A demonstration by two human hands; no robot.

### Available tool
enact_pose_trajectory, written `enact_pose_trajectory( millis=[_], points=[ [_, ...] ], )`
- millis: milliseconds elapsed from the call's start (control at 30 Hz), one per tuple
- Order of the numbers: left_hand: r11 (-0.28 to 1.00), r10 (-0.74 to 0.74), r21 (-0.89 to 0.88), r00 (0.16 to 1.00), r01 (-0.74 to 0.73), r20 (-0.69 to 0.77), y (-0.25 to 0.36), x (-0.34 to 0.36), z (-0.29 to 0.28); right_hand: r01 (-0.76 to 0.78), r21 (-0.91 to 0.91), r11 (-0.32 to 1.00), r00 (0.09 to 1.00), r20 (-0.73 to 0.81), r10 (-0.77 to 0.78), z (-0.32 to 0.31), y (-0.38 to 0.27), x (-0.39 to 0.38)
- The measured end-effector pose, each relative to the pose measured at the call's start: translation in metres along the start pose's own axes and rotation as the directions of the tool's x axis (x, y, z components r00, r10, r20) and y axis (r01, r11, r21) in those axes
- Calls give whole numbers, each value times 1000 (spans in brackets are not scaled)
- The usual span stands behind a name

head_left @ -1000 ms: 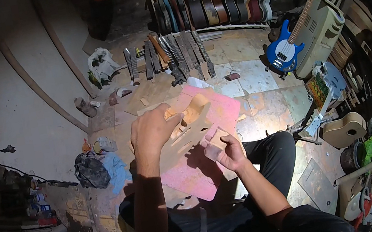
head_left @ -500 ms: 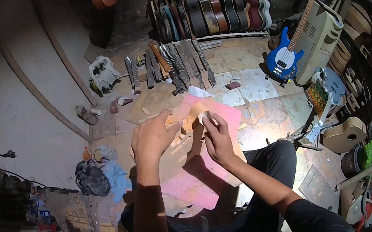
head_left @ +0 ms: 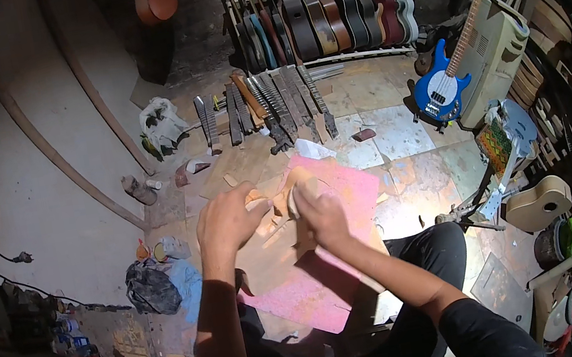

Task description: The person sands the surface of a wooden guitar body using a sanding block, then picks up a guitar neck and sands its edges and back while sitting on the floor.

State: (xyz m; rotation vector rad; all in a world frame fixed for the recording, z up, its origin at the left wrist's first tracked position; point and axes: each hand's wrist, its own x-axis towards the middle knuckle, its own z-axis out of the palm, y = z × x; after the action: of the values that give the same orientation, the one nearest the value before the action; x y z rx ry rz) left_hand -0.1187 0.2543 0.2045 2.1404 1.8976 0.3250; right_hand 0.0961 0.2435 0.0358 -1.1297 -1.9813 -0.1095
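A pale unfinished wooden guitar body (head_left: 277, 252) lies across my lap on a pink sheet (head_left: 352, 186). My left hand (head_left: 225, 223) grips its far left edge, fingers curled over the wood. Close beside it, my right hand (head_left: 323, 219) presses a small light sanding pad (head_left: 299, 182) against the far end of the wood. Both hands nearly touch. My black trousers (head_left: 428, 260) show under the sheet.
Several guitar necks (head_left: 273, 101) lie in a row on the floor ahead, with a rack of guitars (head_left: 320, 21) behind them. At right stand a blue electric guitar (head_left: 437, 89) and an unfinished body (head_left: 536, 203). A black bag (head_left: 149, 288) sits at left.
My right hand has moved from the near part of the wood up to its far end, beside my left hand. The left hand has kept its grip.
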Motion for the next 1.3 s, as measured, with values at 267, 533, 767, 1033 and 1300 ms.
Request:
enact_pose_trajectory(
  millis=[267,533,767,1033,1300],
  points=[
    [999,-33,19,999,33,1,8,-2,-2,35,-71,997,989,146,-24,7,-14,-20],
    [998,-52,18,999,52,-10,11,-4,-4,-83,139,987,992,110,68,-2,-32,-10],
    [999,-44,12,999,44,-8,10,-4,4,-178,481,858,984,104,146,-3,-43,-20],
    [999,-47,26,999,48,-15,15,-5,-1,-512,804,303,700,186,690,-24,3,-10],
    [999,-39,33,998,41,-50,22,-13,3,-645,748,155,641,420,642,-40,-5,-26]
  ],
)
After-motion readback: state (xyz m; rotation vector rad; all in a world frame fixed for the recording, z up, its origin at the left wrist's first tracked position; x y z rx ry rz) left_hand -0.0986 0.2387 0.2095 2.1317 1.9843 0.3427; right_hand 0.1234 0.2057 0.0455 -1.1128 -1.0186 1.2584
